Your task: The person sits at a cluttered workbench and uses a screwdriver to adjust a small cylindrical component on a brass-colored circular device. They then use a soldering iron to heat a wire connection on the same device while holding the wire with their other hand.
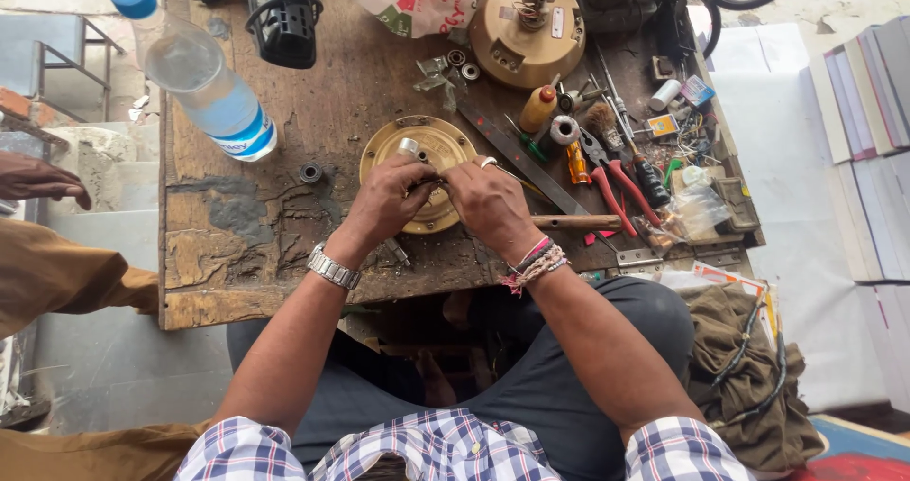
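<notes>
The round brass-coloured metal cover (431, 149) lies flat on the worn wooden workbench (256, 244), near its front edge, directly under both hands. A short steel shaft (409, 146) stands up from its middle.

The left hand (384, 201) and the right hand (488, 201) meet over the front half of the cover. The fingers of both are bent and pinched together on something small and dark between them, maybe a wire or a thin part. It is too small to tell what it is, but neither hand is relaxed.

I judge the cover to be stiff and rather heavy, as it looks like cast or pressed metal. It probably does not bend, and it stays in place by its own weight while the fingers work above it. The surface seems smooth and perhaps a little oily, so it may slip. The safest hold, I think, is on the rim with both hands, or around the shaft.

A second, domed cover (527, 31) stands at the back of the bench. A plastic water bottle (204, 78) lies to the left, red-handled pliers (611, 182) to the right, and a small bearing (311, 172) is near the flat cover.
</notes>
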`<action>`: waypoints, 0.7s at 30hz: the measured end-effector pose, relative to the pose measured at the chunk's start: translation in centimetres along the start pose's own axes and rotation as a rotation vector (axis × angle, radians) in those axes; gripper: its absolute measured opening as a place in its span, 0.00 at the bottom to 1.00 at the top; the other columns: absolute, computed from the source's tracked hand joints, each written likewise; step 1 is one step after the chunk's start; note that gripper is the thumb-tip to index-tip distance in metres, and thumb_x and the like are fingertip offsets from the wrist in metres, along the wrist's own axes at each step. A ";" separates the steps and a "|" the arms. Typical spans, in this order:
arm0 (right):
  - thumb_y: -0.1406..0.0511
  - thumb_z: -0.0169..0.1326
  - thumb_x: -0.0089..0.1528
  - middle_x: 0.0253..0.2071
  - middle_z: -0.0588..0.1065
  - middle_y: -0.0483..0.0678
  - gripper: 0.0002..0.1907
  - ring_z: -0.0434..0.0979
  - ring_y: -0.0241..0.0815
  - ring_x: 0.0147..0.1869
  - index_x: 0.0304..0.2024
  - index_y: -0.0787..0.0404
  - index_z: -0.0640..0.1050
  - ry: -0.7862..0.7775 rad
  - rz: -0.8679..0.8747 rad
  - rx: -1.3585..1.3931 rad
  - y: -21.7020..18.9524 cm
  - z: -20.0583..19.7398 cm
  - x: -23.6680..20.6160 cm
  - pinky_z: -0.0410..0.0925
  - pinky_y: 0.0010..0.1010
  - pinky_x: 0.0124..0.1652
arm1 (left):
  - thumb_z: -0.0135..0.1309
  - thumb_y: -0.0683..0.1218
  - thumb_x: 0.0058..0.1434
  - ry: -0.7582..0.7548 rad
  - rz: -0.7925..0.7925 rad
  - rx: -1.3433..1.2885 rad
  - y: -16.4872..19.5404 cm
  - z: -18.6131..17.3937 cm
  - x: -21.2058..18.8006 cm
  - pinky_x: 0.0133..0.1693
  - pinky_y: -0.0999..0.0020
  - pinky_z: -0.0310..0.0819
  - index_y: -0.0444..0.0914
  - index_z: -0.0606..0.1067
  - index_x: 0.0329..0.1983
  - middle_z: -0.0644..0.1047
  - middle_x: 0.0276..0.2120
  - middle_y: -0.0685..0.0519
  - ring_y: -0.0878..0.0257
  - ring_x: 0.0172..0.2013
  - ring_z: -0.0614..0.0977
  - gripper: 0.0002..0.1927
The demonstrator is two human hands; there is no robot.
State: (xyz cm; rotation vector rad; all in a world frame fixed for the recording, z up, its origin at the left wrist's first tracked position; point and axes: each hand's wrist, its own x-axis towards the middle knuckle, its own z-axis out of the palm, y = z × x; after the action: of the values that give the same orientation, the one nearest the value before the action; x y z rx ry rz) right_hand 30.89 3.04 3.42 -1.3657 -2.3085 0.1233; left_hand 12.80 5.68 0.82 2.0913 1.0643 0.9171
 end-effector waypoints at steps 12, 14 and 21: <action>0.55 0.56 0.64 0.35 0.79 0.51 0.15 0.78 0.53 0.40 0.42 0.61 0.80 -0.138 0.129 0.096 1.2 -0.1 0.1 0.70 0.43 0.39 | 0.61 0.42 0.62 -0.043 -0.004 0.032 -0.1 -0.3 0.0 0.45 0.61 0.77 0.33 0.80 0.43 0.79 0.39 0.48 0.57 0.40 0.80 0.09; 0.60 0.56 0.63 0.36 0.79 0.50 0.14 0.78 0.48 0.38 0.47 0.62 0.80 -0.054 -0.002 0.076 1.1 -0.2 -0.3 0.71 0.39 0.39 | 0.60 0.42 0.63 -0.058 -0.024 0.017 0.0 -0.2 0.0 0.45 0.62 0.77 0.34 0.80 0.43 0.79 0.39 0.49 0.57 0.40 0.80 0.08; 0.64 0.54 0.67 0.32 0.77 0.47 0.06 0.78 0.44 0.37 0.41 0.60 0.77 0.069 -0.174 -0.121 0.8 0.3 0.0 0.71 0.35 0.38 | 0.61 0.41 0.62 -0.027 0.020 -0.031 0.3 -0.7 0.0 0.45 0.64 0.79 0.33 0.80 0.45 0.80 0.41 0.48 0.58 0.41 0.82 0.09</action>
State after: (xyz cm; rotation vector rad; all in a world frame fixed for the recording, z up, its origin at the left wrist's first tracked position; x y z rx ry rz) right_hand 31.42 3.49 2.91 -1.1979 -2.3976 -0.1181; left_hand 12.40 5.68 1.46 2.0871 1.0107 0.9063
